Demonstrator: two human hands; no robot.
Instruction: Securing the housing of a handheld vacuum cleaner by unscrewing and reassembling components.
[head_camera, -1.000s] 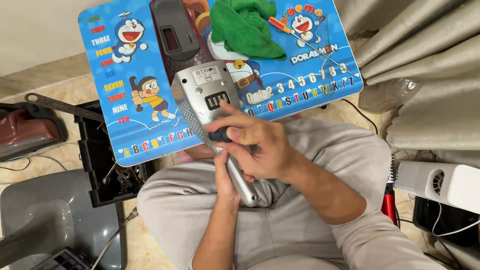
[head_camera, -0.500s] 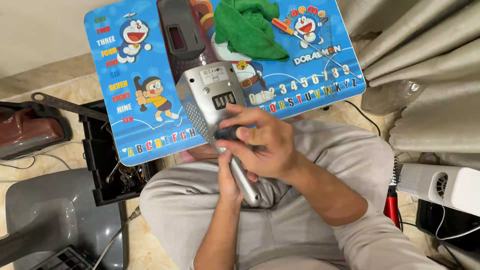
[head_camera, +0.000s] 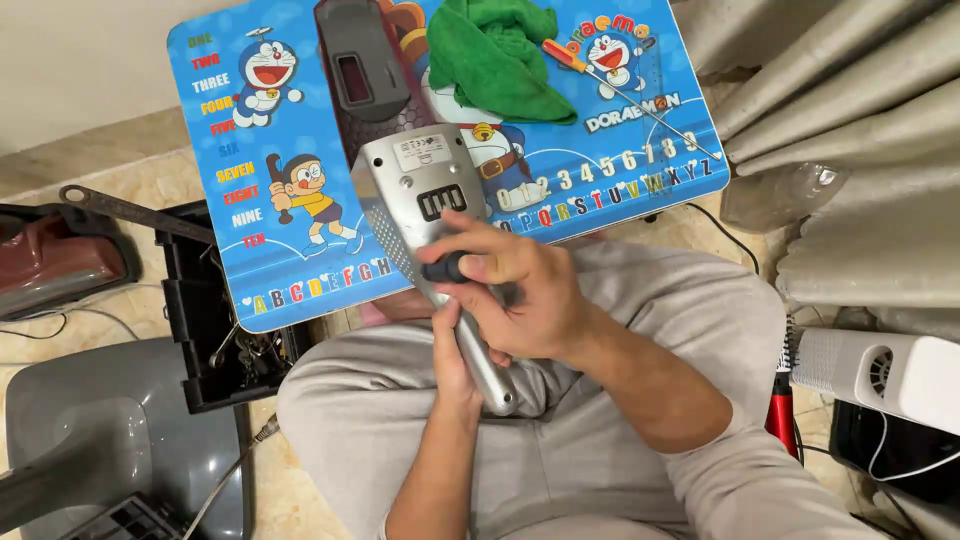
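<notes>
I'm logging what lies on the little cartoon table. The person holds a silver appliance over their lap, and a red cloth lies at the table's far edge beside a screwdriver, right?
Not quite: the cloth is green, not red, as the head view shows. It does lie at the far edge of the table beside the screwdriver, while both hands hold the silver appliance.

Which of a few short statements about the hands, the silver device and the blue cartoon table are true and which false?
1. The left hand grips the handle of the silver metal device. True.
2. The right hand holds a black-handled tool against the silver device. True.
3. The green cloth lies on the person's lap. False: it lies on the blue cartoon-printed table.
4. The orange-handled screwdriver is in the right hand. False: it lies on the table beside the cloth.
</notes>
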